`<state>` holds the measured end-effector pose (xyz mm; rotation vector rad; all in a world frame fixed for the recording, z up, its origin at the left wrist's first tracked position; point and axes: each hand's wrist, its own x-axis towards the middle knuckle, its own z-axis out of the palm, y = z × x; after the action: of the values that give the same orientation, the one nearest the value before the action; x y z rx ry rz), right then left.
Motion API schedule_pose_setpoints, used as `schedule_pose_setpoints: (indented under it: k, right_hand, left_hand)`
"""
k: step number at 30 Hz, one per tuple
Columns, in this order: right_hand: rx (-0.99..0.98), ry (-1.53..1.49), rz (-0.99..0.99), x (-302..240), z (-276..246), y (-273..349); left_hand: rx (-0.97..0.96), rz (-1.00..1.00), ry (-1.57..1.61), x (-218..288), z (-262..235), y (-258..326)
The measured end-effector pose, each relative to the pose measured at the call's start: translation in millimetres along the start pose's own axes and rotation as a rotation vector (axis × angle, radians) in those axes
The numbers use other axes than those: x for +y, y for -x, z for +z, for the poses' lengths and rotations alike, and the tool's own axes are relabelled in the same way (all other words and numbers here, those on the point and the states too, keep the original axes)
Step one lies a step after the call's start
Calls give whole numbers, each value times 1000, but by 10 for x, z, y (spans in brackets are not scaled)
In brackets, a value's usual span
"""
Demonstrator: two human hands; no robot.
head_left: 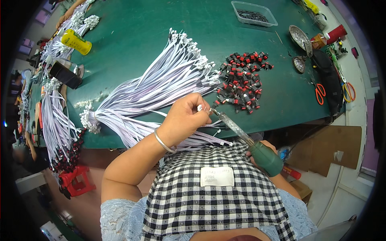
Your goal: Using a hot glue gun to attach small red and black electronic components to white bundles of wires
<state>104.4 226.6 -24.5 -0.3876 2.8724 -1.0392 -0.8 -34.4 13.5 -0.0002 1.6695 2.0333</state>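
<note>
My left hand [185,116], a silver bangle at its wrist, is closed in a pinch over the table's front edge. Between its thumb and fingers shows a small white connector [200,107]; its wire is mostly hidden by the hand. My right hand [268,146] is wrapped round the green handle of a soldering iron [267,160], which partly covers it. The iron's tip points up and left, close to the left fingertips; whether it touches anything there cannot be made out. Behind the left hand lies a large bundle of white ribbon cables [148,86] with white connectors at their ends.
Small black-and-red switches [243,80] lie heaped right of the cables. A clear tub [255,18] of dark parts, metal dishes [299,64] and orange-handled scissors [319,93] are farther right. At left are a yellow bottle [76,42], a black phone-like object [65,75] and more cables [56,114].
</note>
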Motion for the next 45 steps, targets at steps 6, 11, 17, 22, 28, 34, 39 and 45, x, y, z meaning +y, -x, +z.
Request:
schedule_pose_setpoints:
  k: [6,11,17,22,28,34,39,45]
  right_hand:
    - [85,-5,-147,215,81,95]
    - [245,-1043,121,-132,-42,-216]
    - [139,-1123,168,-707,65,-970]
    - [6,-1104,228,-775,117,-1007]
    - [89,-1064,243,-771,115,-987]
    - [93,-1026,291,-833,93,-957]
    - [108,-1003,286,-819,151,-934]
    - [25,-1064,339,-823,133,-922]
  left_hand:
    - [-9,-25,-42,-19,-2,-11]
    - [-31,-27,-39,4,-8,35]
    - [-118,-20,-48,46,-25,143]
    - [-74,-62,21,96,-28,203]
    - [-75,327,-141,-14,-65,157]
    - [-51,156,-106,-70,-71,161]
    - [2,152,-39,-62,-6,155]
    - [65,235,-46,-97,8,162]
